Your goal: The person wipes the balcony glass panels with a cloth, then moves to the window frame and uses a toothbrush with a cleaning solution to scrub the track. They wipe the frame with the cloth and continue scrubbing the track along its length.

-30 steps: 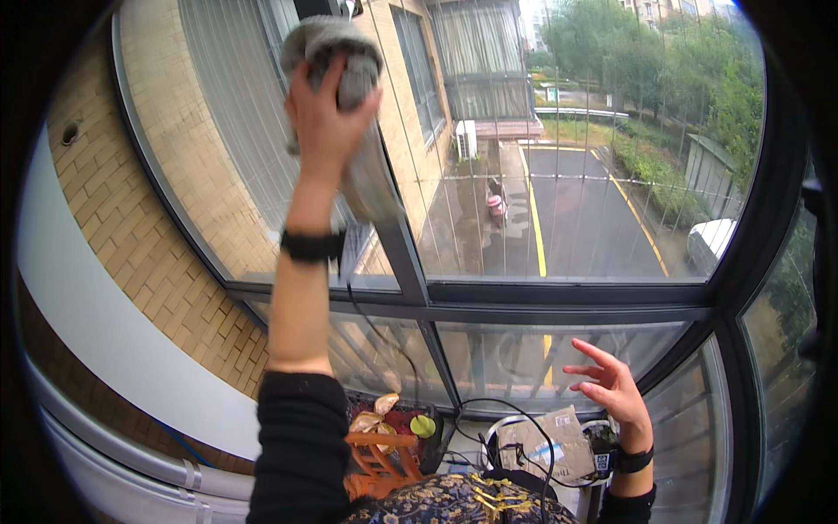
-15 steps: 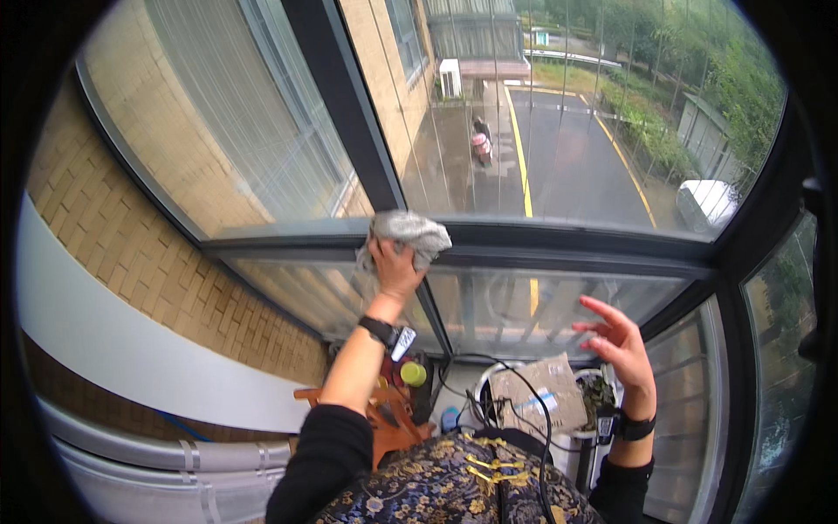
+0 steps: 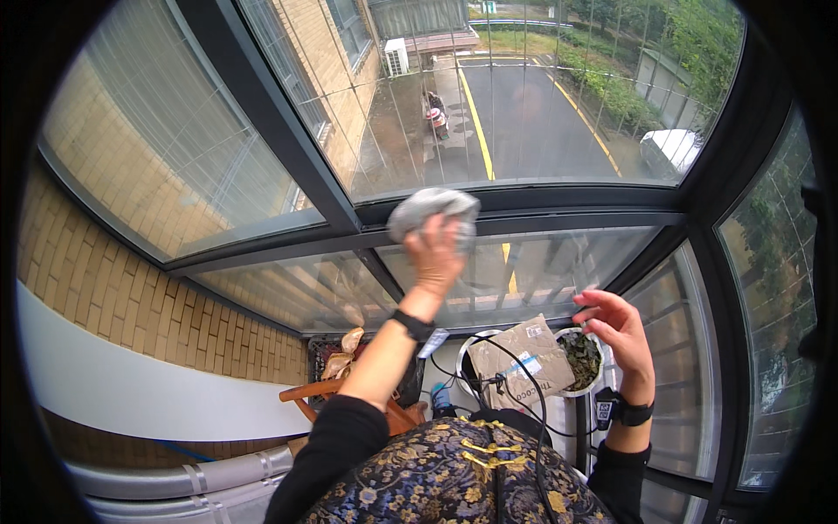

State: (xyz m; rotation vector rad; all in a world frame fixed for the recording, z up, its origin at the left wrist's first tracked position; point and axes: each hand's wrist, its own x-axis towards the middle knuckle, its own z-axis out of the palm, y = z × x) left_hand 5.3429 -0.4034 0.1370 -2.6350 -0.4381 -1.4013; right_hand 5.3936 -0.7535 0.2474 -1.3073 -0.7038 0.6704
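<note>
My left hand point(image 3: 435, 258) presses a crumpled grey cloth point(image 3: 429, 210) onto the dark horizontal window frame bar point(image 3: 559, 203), just right of where a slanting upright bar meets it. The fingers lie over the cloth and are slightly blurred. My right hand point(image 3: 618, 330) hangs in the air in front of the lower glass pane point(image 3: 567, 262), its fingers bent and apart, with nothing in them. Each wrist wears a black band with a small tag.
Below stand white pots, one with dark leaves point(image 3: 580, 360), and a flattened cardboard piece point(image 3: 524, 362) lies over them. A black cable point(image 3: 543, 406) loops past my front. At the left are a wooden chair point(image 3: 301, 410), a white curved ledge point(image 3: 157, 375) and a brick wall point(image 3: 105, 306).
My left hand has slid the cloth rightward along the frame bar, away from the upright's joint. The whole view has shifted a little. My right hand stays raised, its fingers more bent.
</note>
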